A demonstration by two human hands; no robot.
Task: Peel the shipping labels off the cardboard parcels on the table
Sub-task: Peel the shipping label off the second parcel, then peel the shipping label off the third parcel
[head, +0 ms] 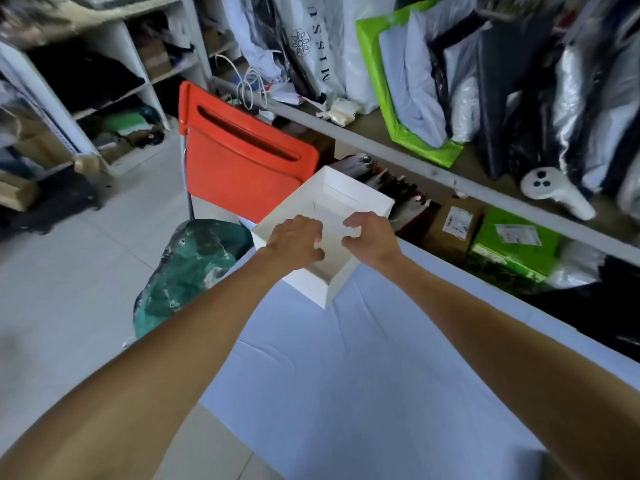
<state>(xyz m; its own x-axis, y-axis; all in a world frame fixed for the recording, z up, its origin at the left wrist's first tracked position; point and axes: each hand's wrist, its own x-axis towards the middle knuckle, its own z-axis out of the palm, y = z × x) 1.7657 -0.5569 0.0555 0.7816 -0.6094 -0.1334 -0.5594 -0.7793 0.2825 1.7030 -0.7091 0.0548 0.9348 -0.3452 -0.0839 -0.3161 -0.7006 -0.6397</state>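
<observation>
Hanging at the back, a white plastic bag [313,46] carries a flower emblem and the capitals "MISSU", the rest cut off by the frame's top edge. On the floor under the long shelf [377,144], a brown carton [437,237] and a green carton [512,252] each bear a white printed label, too small to read.

An open white box [313,289] with no lid sits on the table's far left corner. Its walls are plain white and its inside is pale, and no writing shows on it. Both bare arms reach out to it. The left hand [294,242] is over the near-left rim, fingers curled down into the box and thumb pointing right. The right hand [372,239] is over the inside, fingers curled and thumb turned towards the left hand. The two are close but apart, and I cannot tell whether either pinches anything.

A creased pale blue cloth covers the table [346,382]. Behind the box stands a red chair [242,164], with a dark green bag [188,271] just left of the table. On the shelf lie bagged clothing, a bright green-edged package [375,77] and a white handheld controller [554,192]. White shelving [119,53] stands at the left on a pale tiled floor [69,278].
</observation>
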